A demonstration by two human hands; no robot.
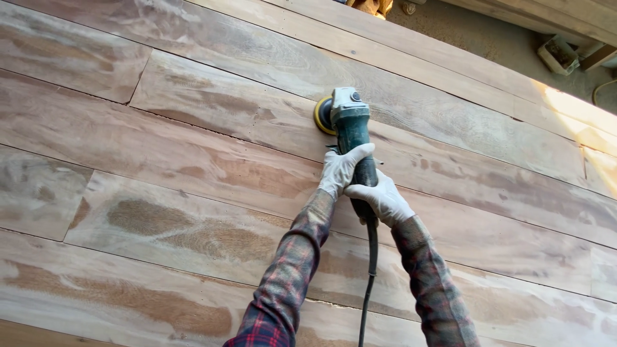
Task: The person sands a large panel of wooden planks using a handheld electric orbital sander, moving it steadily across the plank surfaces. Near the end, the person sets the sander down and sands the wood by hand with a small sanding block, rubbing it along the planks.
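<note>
Wooden plank surface (pixel 193 160), left hand (pixel 340 168) and right hand (pixel 384 198) fingers gripping green sander (pixel 350 122), far from plank edges

Packages: none in view.
Signs and screens: none in view.
Label: small pale rectangular plate (pixel 355 98) on top of the grinder's grey head, upper centre; its markings are too small to tell.

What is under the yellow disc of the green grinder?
The yellow disc of the green grinder lies against a wooden plank of the big panel. The wood directly beneath it is covered. The left hand and right hand grip the body.
</note>
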